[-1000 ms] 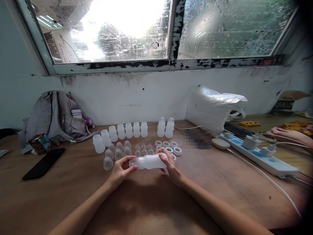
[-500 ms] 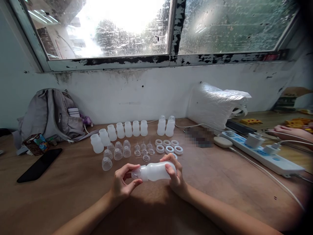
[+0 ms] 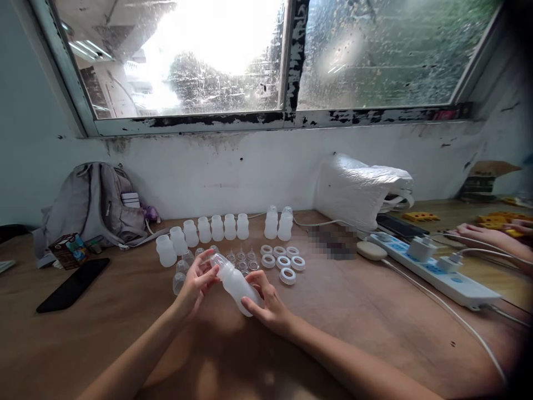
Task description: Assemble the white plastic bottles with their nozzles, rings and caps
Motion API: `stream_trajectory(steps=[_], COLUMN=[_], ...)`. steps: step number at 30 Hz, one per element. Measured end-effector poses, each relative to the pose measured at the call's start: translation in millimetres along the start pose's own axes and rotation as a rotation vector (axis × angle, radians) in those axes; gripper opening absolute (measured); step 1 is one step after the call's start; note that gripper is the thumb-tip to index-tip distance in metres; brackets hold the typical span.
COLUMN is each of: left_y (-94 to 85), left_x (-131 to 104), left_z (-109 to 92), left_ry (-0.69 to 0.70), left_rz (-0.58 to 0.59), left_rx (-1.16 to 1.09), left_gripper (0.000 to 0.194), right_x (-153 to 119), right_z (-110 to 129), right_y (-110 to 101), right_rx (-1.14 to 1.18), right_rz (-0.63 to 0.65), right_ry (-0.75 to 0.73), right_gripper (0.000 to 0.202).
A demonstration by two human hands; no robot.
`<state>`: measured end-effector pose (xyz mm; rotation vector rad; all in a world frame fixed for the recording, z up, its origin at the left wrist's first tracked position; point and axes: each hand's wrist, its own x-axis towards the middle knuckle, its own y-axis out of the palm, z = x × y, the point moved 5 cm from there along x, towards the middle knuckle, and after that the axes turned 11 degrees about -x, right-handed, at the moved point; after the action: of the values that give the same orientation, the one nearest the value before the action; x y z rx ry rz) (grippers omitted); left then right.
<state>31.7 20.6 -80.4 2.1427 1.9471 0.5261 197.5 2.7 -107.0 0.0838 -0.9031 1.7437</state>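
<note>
A frosted white bottle (image 3: 240, 288) with a clear cap (image 3: 219, 261) is tilted between my hands, cap end up and to the left. My left hand (image 3: 199, 282) has its fingers around the cap. My right hand (image 3: 266, 304) grips the bottle's lower body. Behind them stand several open bottles (image 3: 216, 229) in a curved row. Clear domed caps (image 3: 179, 282) lie partly hidden behind my left hand. Small clear teats (image 3: 242, 255) and white rings (image 3: 287, 275) lie beyond my right hand. Two capped bottles (image 3: 285, 224) stand upright near the wall.
On the left are a grey backpack (image 3: 97, 194), a small carton (image 3: 69, 250) and a black phone (image 3: 73, 284). At the right are a silver bag (image 3: 353, 191), a white power strip (image 3: 441, 275) with cables, and another person's hands (image 3: 478, 233) near yellow parts (image 3: 495, 221).
The bottle has turned from nearly level to a slant, its cap end raised, and moved left with both hands. The camera view has shifted slightly. The other person's second hand now shows.
</note>
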Motion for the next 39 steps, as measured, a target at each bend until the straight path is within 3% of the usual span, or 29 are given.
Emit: stream_trajectory(steps=[2,7,11,17,22,27,32,39], left_y=[6.6,36.1,65.2,106.7,121.2,115.4,113.0,116.2], left_x=[7,23,44,108,173,218,233,238], left_z=[-11,-46,-63,-84,-64,-23,6,22], left_ry=[0.012,0.153,0.21,0.448,0.392,0.312,0.27,0.259], left_rz=[0.084,0.303,0.418,0.322,0.254,0.177,0.137,0.15], left_rx=[0.153,0.668,0.83,1.139,1.264,1.271,1.286,1.298], left_gripper=[0.044,0.038,0.037,0.036,0.036,0.037,0.034,0.035], right_x=[0,2,9,16,17,19,21,22], right_z=[-3,-11,-14,-43,-72,-83,-86,-88], right_y=[0,-13,-26,-69,-94,-99,-94,-90], right_rx=[0.027,-0.01,-0.063,-0.299,-0.459,-0.509,-0.535,-0.559], right_rz=[0.018,-0.096,-0.143,-0.462,-0.577,-0.581,-0.546,-0.508], right_ry=[-0.002,-0.028,-0.071,-0.021,0.093,0.107,0.102,0.111], right_gripper=[0.028,0.035,0.043,0.036,0.026,0.019,0.017,0.017])
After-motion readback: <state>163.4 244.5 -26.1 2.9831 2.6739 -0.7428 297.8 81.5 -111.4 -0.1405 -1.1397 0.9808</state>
